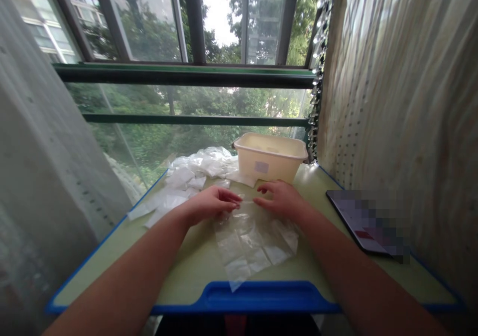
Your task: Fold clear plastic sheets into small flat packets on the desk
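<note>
Head view, two hands point(212, 204) point(282, 199) pinching one clear bag point(250, 241), one tub point(271, 157)

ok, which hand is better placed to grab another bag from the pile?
Left, most likely. The left hand rests on the clear plastic bag right beside the pile of bags at the table's left rear. The right hand sits nearer the cream plastic tub and would have to cross over.

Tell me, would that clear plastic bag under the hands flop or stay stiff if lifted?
Probably floppy: the clear plastic bag lies creased and wrinkled flat on the table. It looks thin and see-through, so likely very light, and perhaps slippery between the left hand and right hand.
</note>
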`<state>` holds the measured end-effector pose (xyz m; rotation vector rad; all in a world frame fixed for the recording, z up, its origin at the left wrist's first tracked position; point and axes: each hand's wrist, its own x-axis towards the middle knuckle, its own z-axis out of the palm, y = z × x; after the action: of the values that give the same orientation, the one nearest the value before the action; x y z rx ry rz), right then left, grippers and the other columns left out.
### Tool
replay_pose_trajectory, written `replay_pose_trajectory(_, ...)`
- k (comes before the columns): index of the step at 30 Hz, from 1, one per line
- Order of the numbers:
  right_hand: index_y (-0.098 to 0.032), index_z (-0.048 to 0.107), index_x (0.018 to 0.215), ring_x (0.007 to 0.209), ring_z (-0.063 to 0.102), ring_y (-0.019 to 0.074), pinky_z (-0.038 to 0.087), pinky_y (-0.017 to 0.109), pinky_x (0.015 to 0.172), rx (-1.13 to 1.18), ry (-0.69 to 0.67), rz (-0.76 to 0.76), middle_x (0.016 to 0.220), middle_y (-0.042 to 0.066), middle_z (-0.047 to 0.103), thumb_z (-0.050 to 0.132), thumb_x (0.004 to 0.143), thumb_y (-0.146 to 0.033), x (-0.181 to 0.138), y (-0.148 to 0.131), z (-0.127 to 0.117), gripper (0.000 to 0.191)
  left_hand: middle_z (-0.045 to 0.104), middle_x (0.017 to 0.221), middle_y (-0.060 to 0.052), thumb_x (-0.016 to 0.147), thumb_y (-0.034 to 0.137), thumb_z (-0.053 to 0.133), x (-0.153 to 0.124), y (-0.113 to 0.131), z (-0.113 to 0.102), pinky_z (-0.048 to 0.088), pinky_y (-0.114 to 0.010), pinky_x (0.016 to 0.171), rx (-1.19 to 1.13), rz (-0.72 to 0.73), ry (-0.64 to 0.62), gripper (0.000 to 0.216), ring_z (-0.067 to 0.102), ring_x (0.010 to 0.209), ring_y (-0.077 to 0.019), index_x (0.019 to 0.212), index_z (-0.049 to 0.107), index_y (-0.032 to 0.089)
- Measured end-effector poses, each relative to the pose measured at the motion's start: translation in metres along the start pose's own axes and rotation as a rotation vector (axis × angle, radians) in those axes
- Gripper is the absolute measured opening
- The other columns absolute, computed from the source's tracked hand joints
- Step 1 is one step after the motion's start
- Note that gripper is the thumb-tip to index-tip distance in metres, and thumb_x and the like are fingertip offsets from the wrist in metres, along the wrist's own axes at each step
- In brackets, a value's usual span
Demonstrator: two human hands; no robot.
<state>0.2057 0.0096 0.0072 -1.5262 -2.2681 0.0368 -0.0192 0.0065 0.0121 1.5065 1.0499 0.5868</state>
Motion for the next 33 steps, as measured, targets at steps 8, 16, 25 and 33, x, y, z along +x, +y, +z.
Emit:
replay_pose_trajectory(8, -0.023, 0.065, 0.081, 0.065, 0.057, 0.0146, 0.037, 0.022, 0.055, -0.004, -0.171, 0.091, 0.076, 0.0, 0.066, 0.058, 0.07, -0.038, 0.002, 0.017, 0.007, 0.02, 0.066, 0.073, -0.006, 0.053, 0.03, 0.074, -0.008, 0.002, -0.015, 0.048, -0.026, 0.057, 0.117, -0.159, 0.085, 0.044, 0.059, 0.059, -0.014, 0.092, 0.064, 0.011)
replay_pose_trajectory(16, -0.022, 0.065, 0.081, 0.068, 0.057, 0.0168, 0.04, 0.025, 0.059, -0.037, -0.203, 0.155, 0.078, 0.003, 0.066, 0.06, 0.069, -0.04, 0.002, 0.02, 0.002, 0.022, 0.065, 0.062, -0.007, 0.056, 0.034, 0.069, -0.012, -0.001, -0.024, 0.044, -0.023, 0.044, 0.249, -0.187, 0.171, 0.026, 0.06, 0.057, -0.0171, 0.069, 0.065, 0.012)
replay_pose_trajectory(25, -0.023, 0.053, 0.117, 0.103, 0.049, 0.0206, 0.037, 0.031, 0.088, 0.227, 0.001, -0.268, 0.112, 0.007, 0.055, 0.063, 0.068, -0.043, -0.006, -0.02, -0.001, 0.054, 0.061, 0.072, -0.002, 0.064, 0.036, 0.067, -0.016, 0.013, -0.008, 0.046, -0.023, 0.058, 0.022, 0.085, 0.087, 0.025, 0.059, 0.069, -0.0132, 0.072, 0.056, 0.015)
replay_pose_trajectory(33, -0.02, 0.058, 0.108, 0.096, 0.053, 0.0217, 0.04, 0.032, 0.084, 0.234, -0.171, -0.233, 0.106, 0.008, 0.059, 0.066, 0.064, -0.041, -0.006, -0.017, 0.011, 0.05, 0.063, 0.081, -0.005, 0.058, 0.018, 0.074, -0.013, 0.001, -0.004, 0.047, -0.03, 0.069, -0.265, -0.06, -0.136, 0.035, 0.061, 0.074, -0.0149, 0.084, 0.05, 0.016)
